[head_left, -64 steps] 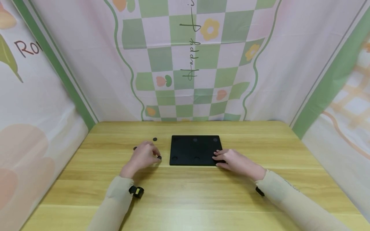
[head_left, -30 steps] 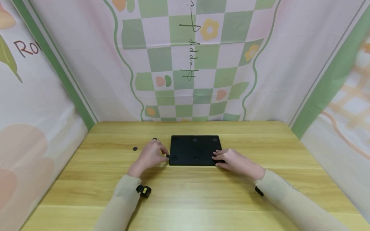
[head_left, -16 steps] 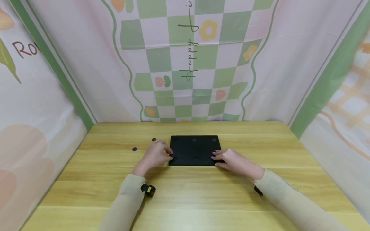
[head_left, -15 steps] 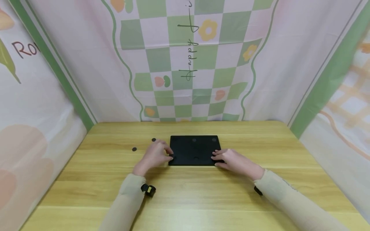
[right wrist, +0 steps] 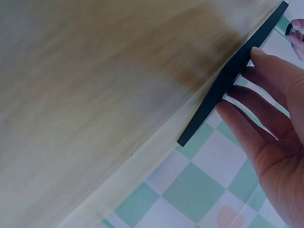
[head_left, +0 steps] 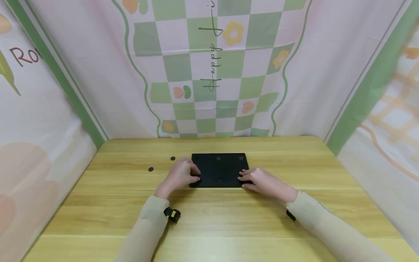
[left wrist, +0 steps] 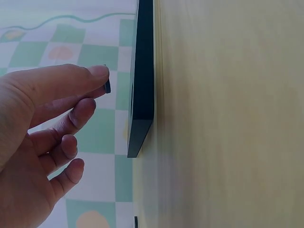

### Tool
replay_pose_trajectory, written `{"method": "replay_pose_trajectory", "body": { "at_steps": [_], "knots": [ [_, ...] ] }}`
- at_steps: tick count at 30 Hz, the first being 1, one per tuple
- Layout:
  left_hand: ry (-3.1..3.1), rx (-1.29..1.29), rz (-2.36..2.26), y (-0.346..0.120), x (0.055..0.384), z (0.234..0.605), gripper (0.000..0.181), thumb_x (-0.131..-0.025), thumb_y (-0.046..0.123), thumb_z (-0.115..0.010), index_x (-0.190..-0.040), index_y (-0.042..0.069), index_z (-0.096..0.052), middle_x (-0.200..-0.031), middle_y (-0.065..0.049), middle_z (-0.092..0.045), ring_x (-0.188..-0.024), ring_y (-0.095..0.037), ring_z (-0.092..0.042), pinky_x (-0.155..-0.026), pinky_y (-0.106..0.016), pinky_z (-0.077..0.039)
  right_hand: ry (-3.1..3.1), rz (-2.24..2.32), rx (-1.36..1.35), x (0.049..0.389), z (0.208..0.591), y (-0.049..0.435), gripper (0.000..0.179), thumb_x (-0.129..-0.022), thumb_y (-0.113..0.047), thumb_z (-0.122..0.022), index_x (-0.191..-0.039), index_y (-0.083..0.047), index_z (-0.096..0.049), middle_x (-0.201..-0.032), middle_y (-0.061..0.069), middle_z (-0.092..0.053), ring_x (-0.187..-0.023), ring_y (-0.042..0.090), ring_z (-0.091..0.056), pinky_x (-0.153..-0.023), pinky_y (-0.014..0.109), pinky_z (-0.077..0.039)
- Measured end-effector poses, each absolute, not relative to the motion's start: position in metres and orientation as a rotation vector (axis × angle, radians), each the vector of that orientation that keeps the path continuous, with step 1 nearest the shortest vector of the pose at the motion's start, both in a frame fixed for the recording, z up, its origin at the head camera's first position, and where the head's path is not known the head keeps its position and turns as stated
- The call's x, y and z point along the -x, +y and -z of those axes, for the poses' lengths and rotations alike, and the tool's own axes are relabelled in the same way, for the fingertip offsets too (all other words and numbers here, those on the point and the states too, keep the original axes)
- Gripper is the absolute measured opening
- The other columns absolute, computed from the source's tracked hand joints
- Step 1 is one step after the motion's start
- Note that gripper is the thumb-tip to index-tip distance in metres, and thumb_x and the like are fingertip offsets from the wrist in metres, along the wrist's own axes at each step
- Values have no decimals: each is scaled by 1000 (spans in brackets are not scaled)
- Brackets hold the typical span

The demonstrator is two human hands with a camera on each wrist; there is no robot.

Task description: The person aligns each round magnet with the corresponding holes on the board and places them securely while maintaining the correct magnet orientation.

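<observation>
A pale cloth (head_left: 65, 116) with a green band and partly visible brown lettering hangs to the left. Behind the surface (head_left: 222, 225) – light wood grain, with a straight far edge – a back cloth (head_left: 230, 65) shows green and white checks, flowers and sideways lettering. To the right hangs a plaid cloth (head_left: 392, 116) in pale orange.

On the surface, going left to right, lie a first loose disc (head_left: 151, 169) and, farther back, a second loose disc (head_left: 172, 158), both small and dark. Next comes the person's left grip (head_left: 179, 175), a narrow pinch: thumb and finger hold a small dark held disc (left wrist: 108, 87) over the left part of a flat black board (head_left: 217, 169). The left wrist view shows a gap between that disc and the board.

The board lies flat, with round grey marks (head_left: 218, 158) along its far side. At its right end the right grip (head_left: 266, 183) is spread and fairly straight – fingertips resting on the board near its edge.
</observation>
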State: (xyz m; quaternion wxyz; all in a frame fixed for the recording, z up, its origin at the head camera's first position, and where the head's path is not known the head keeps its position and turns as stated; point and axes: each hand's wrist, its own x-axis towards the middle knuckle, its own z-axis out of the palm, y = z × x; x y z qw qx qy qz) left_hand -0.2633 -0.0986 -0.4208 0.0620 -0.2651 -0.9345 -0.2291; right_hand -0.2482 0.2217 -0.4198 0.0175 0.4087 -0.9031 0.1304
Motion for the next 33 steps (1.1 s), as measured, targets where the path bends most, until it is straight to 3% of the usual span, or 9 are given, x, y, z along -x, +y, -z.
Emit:
{"method": "replay_pose_trajectory", "body": {
  "at_steps": [15,20,24,26,29,33],
  "knots": [
    [-2837,822,755,-88,267,422,9,-77,22,-80,-84,19,-76,-82,8,-59,-79,-11,-50,-78,-30,-48,-2795,-402,-1273,247,418,221,29,-88,-17,-68,-113,-3,-70,-118,17,-65,-113,30,-61,-90,42,-54],
    [-2834,848,753,-85,269,423,8,-78,22,-79,-84,19,-76,-82,8,-59,-76,-10,-52,-104,-39,-41,-2791,-388,-1273,247,419,221,29,-88,-18,-68,-113,-4,-70,-118,16,-66,-113,30,-61,-90,42,-54],
    [-2833,871,747,-81,270,424,8,-78,23,-79,-84,19,-76,-82,8,-59,-76,-10,-52,-114,-42,-31,-2790,-382,-1269,246,418,221,29,-88,-18,-68,-113,-4,-70,-117,16,-66,-113,30,-61,-90,41,-54],
    [-2837,879,747,-79,270,423,8,-78,23,-79,-85,19,-76,-83,8,-59,-77,-11,-52,-110,-40,-35,-2792,-383,-1267,246,418,221,29,-88,-17,-68,-113,-4,-70,-118,16,-66,-114,30,-61,-90,42,-53],
    [-2850,884,731,-75,270,423,8,-78,24,-78,-85,20,-76,-83,8,-59,-77,-10,-51,-94,-34,-46,-2798,-385,-1265,246,418,221,29,-88,-18,-67,-114,-4,-70,-118,16,-66,-114,30,-61,-90,42,-53],
    [-2864,891,721,-72,269,422,7,-79,23,-78,-85,20,-76,-85,7,-59,-78,-11,-50,-74,-28,-47,-2792,-382,-1272,246,418,221,29,-88,-17,-68,-113,-4,-70,-118,16,-66,-114,30,-61,-90,41,-54]
  ]
}}
